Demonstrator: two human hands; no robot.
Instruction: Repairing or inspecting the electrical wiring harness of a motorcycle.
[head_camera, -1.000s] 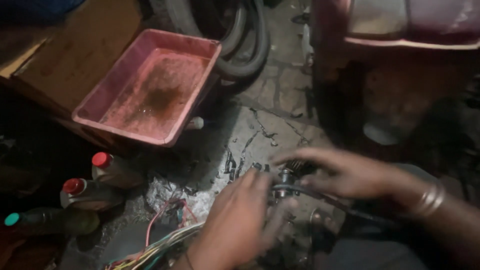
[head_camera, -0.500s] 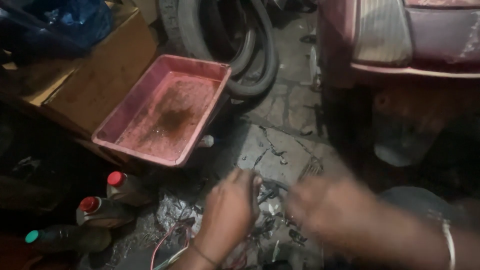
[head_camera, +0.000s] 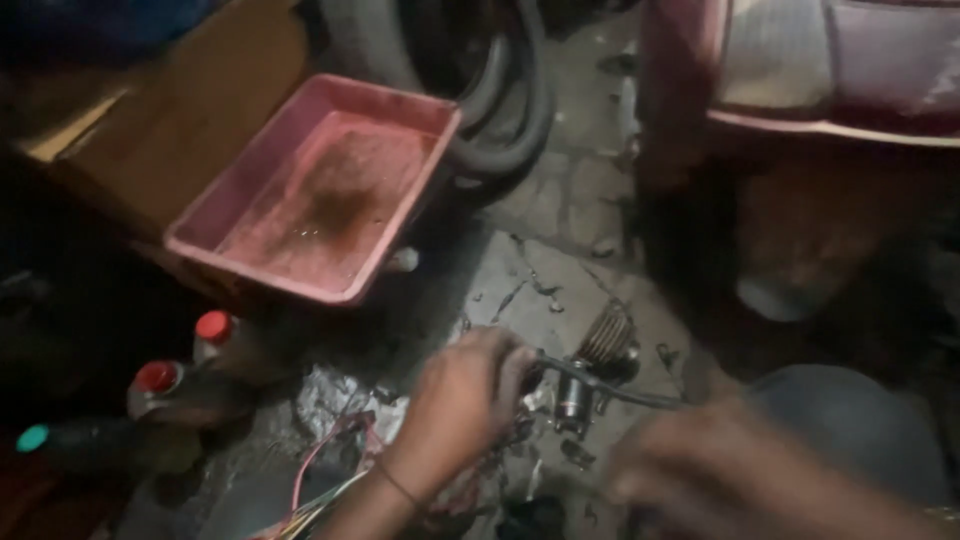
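My left hand (head_camera: 465, 400) grips a small metal engine part (head_camera: 590, 375) resting on the stained floor (head_camera: 560, 200), near the red tray (head_camera: 320, 200). My right hand (head_camera: 720, 475) hovers blurred beside it; I cannot tell its grasp. Loose bits lie around, so the job looks midway.

This is a dim, grimy repair workshop, most likely for vehicles. The work goes on right on a cracked, oil-stained concrete floor (head_camera: 560, 270). A red plastic tray (head_camera: 325, 200) with a dirty brown film sits beside black rubber tyres (head_camera: 500, 110). Capped bottles (head_camera: 225, 345) stand along the left, a bundle of coloured wires (head_camera: 325, 480) lies loose, and a small finned metal part (head_camera: 605, 340) rests near red vehicle bodywork (head_camera: 840, 80).
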